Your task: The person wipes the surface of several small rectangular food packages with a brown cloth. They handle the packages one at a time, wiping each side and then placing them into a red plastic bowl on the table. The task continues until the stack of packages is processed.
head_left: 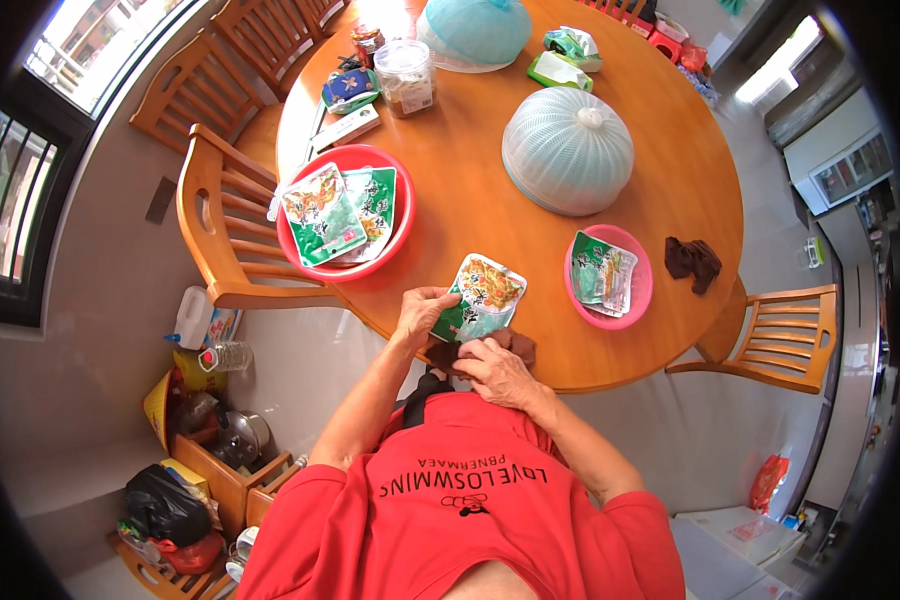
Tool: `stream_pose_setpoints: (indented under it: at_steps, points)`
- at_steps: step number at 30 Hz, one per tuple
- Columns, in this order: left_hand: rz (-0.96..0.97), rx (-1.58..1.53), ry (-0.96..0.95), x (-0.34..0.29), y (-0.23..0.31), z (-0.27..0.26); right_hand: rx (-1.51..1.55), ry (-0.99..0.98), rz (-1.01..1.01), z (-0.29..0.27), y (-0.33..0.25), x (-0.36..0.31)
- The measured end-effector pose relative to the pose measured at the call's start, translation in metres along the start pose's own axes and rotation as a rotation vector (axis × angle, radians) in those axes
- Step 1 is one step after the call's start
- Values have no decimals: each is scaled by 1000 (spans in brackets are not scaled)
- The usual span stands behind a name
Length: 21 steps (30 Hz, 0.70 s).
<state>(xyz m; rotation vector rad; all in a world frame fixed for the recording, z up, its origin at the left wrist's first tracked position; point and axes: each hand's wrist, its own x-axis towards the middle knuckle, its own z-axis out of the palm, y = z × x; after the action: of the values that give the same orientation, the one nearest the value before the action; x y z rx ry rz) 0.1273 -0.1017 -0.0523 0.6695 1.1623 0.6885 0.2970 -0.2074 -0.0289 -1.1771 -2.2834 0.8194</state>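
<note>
My left hand [426, 314] pinches the left edge of a green and white food pouch [484, 296] at the near edge of the round table. Just below it, my right hand [498, 374] presses on a crumpled brown cloth [515, 345] that touches the pouch's lower end. What the right fingertips grip in the cloth is partly hidden. To the left, a red basin [402, 232] holds several similar pouches [322, 215]. A smaller pink basin [642, 278] with more pouches [602, 272] stands to the right.
On the wooden table [450, 160] are a pale mesh food cover [568, 150], a teal cover [475, 32], a clear plastic jar [406, 78], tissue packs [562, 70] and a second brown cloth [692, 262]. Wooden chairs [240, 230] border it left and right.
</note>
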Motion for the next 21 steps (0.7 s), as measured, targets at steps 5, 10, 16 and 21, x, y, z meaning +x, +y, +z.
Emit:
stream_pose_setpoints:
  at_steps: [5, 10, 16, 21]
  points:
    - [24, -5, -11, 7, -8, -6, 707, 52, 345, -43, 11, -10]
    - [50, 13, -40, 8, -8, -5, 267, 546, 339, -33, 29, 28]
    - [175, -131, -10, 20, -29, -10, -293, 274, -22, -3, 12, 29]
    - [51, -7, 1, 10, -13, -5, -154, -23, -73, -16, 17, -6]
